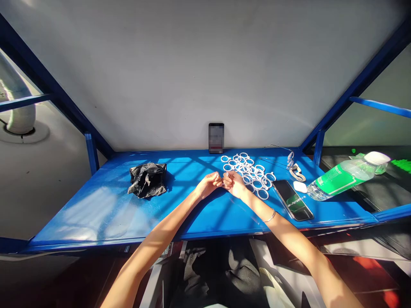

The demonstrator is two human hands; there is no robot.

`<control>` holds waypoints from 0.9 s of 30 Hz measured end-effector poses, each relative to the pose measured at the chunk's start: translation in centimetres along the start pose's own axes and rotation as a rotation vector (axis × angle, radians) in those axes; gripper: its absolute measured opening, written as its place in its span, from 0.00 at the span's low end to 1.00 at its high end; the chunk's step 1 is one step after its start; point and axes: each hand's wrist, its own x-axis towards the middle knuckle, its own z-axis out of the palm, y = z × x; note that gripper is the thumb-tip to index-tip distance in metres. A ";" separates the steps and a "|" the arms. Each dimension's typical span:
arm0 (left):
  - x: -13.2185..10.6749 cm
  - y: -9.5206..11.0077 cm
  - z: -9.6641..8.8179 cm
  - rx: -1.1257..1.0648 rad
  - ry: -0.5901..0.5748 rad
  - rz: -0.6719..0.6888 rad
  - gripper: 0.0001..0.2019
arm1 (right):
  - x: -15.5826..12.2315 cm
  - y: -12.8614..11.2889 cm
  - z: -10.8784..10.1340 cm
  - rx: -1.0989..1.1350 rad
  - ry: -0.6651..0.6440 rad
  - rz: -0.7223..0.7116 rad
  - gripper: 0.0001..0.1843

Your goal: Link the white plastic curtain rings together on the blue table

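From where I stand, I can't make out a single word or number for certain. The bottle (374,164) leaning at the right has a green label (337,177) with pale lettering and a white line on it, too small and blurred to spell out. The upright phone (216,139) at the back shows only blocky blur and a reddish strip. On the phone lying flat (293,200), the dark glass has pale, greenish streaks, none legible.

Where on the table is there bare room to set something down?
Between the black plastic and left hand, and from that plastic to the near edge of the table. Crowded: right side, with white rings, flat phone and bottle.
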 end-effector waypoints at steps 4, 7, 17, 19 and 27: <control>0.0 0.6 -0.5 0.004 0.006 0.009 0.26 | -0.1 -0.3 0.3 0.005 0.034 -0.039 0.21; 0.1 1.4 -1.7 0.140 0.065 0.036 0.22 | -0.3 -0.6 0.3 -0.070 0.057 -0.097 0.14; 0.4 2.6 -8.5 1.085 0.494 0.263 0.10 | -0.4 -1.5 -1.6 -1.133 0.395 -0.383 0.17; 0.4 2.4 -9.3 1.140 0.515 0.258 0.10 | -0.4 -1.5 -1.9 -1.384 0.440 -0.395 0.18; 0.2 2.6 -9.4 1.516 0.401 0.126 0.05 | -0.4 -1.3 -2.0 -1.734 0.471 -0.295 0.13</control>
